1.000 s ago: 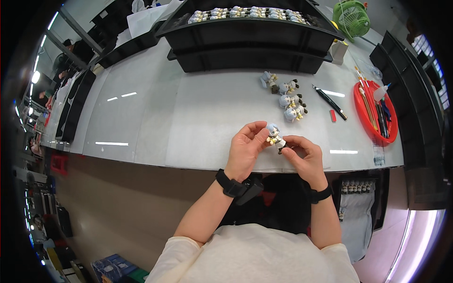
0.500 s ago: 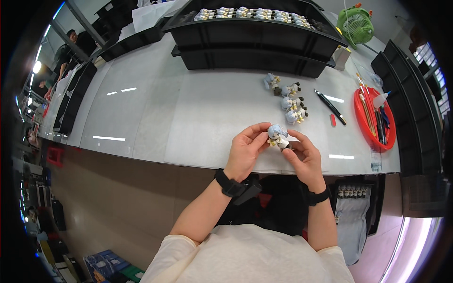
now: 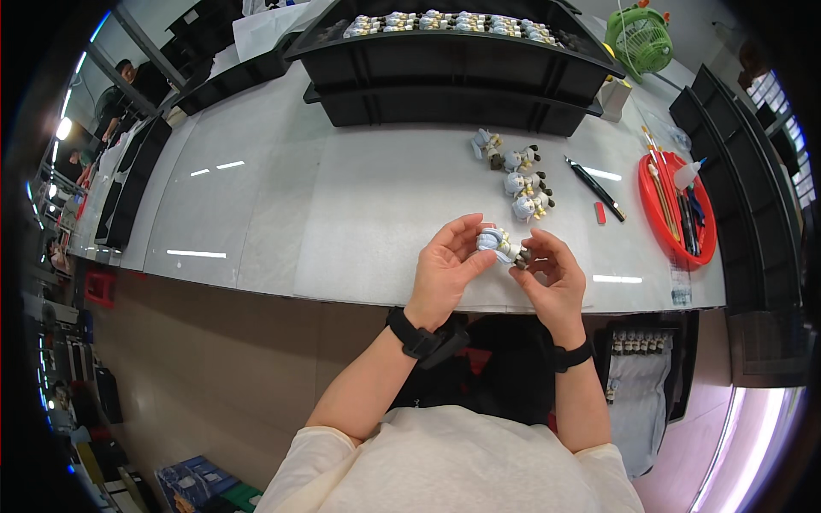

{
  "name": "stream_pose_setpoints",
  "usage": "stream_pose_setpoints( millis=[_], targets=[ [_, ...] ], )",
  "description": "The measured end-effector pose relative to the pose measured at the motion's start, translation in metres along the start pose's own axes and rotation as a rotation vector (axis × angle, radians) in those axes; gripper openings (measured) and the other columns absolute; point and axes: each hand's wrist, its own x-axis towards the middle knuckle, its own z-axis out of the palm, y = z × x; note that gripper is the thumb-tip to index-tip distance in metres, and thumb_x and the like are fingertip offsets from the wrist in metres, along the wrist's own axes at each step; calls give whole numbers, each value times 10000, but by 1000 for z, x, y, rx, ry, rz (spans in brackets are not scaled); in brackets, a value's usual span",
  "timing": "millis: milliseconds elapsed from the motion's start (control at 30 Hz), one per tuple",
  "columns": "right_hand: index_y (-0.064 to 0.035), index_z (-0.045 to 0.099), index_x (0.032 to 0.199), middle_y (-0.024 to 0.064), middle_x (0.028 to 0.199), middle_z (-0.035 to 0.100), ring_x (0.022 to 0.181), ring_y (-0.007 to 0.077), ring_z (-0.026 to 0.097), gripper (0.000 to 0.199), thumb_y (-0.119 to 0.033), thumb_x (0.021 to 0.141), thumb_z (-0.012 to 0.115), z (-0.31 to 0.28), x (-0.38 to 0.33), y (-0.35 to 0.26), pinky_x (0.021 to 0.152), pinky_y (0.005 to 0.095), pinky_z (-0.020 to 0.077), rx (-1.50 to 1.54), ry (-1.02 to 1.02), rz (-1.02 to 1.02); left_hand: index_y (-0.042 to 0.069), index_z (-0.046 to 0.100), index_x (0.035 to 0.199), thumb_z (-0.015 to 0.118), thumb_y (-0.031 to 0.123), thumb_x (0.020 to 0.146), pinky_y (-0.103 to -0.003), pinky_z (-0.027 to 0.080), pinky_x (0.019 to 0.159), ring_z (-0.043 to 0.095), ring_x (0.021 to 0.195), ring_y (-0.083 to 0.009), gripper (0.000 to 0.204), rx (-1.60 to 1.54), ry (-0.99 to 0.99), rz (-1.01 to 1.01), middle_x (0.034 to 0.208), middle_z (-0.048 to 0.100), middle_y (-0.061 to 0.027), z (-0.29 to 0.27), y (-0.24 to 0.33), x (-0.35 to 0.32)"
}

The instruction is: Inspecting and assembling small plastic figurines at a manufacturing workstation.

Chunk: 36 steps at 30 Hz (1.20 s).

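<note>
A small figurine with pale blue hair, a white body and dark feet is held between my two hands above the front of the table. My left hand grips it by the head, thumb below and fingers behind. At the feet, my right hand pinches it between thumb and fingers. The figurine lies tilted sideways, its head toward the left. Just beyond my hands, several similar figurines lie in a loose column on the white tabletop.
Stacked black crates with rows of figurines stand at the back. A black pen-like tool and a small red block lie to the right. Beyond them are a red tray of brushes and a green fan. Lower right, a tray holds more figurines.
The figurine has turned from leaning upright, face toward me, to lying more sideways with its face turned away. My fingers have shifted around it.
</note>
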Motion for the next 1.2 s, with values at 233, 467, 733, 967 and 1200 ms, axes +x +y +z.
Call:
stream_pose_setpoints(
  millis=[233,467,733,967,1200],
  targets=[
    [8,506,1137,94,976,597,860,119,538,338,-11,803,455,-12,-3,-11,713,234,448,240,-112,193,-13,475,1132,518,-129,730,-280,400,898,492,1042,-161,420,-48,-66,-5,1148,518,-104,1,4,-1],
    [-50,580,1063,81,904,601,789,137,553,323,-44,741,609,-13,1,-3,671,248,447,-41,-233,-49,14,507,1119,473,-144,743,-350,383,941,488,1094,-231,410,103,-205,29,1176,511,-158,-11,1,-4],
    [-45,535,1062,31,947,567,874,98,540,321,78,766,550,-133,-72,7,774,240,467,272,478,-34,0,520,1091,476,-102,786,-376,348,982,479,1108,-240,324,213,-167,9,1172,511,-152,-3,0,-3],
    [-47,553,1008,48,763,580,727,135,570,357,-12,664,645,-296,-248,100,669,260,466,-729,874,544,-3,538,1042,475,-78,805,-357,363,969,523,1022,-206,257,228,-166,4,1074,560,-123,0,1,-3],
    [-56,587,927,94,710,565,684,239,562,314,6,621,617,-289,-285,122,645,322,452,-914,649,802,-5,540,1026,468,-66,814,-344,381,951,530,1003,-197,233,244,-148,-17,1047,568,-122,3,0,-2]
  ],
)
